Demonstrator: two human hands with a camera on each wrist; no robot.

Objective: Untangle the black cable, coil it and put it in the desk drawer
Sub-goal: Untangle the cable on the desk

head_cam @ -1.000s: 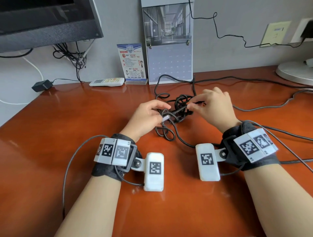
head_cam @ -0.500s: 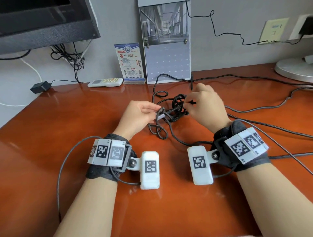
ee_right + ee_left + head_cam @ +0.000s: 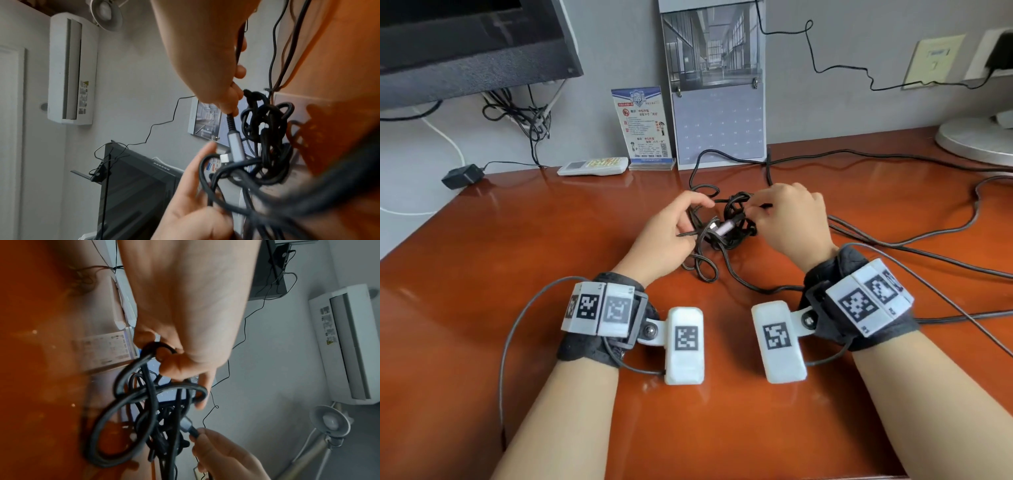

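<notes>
The black cable (image 3: pixel 736 236) lies in a knotted tangle at the middle of the reddish wooden desk (image 3: pixel 517 246), with one strand trailing back toward the wall. My left hand (image 3: pixel 697 222) is at its left side, fingers curled through a loop of cable (image 3: pixel 148 353). My right hand (image 3: pixel 756 212) is at its right side and pinches the cable (image 3: pixel 231 117) just behind the silver plug (image 3: pixel 236 146). The plug (image 3: pixel 726 227) points left between the two hands. No drawer shows in any view.
At the back wall stand a white remote (image 3: pixel 594 166), a leaflet stand (image 3: pixel 643 130) and a calendar (image 3: pixel 719 102). A monitor (image 3: pixel 465 44) hangs at upper left. Other dark cables (image 3: pixel 893 240) cross the desk's right side near a grey round base (image 3: pixel 976 140).
The silver plug has drawn a little to the right, away from my left fingers. My left hand now hooks a loop instead. Both hands stay at the tangle.
</notes>
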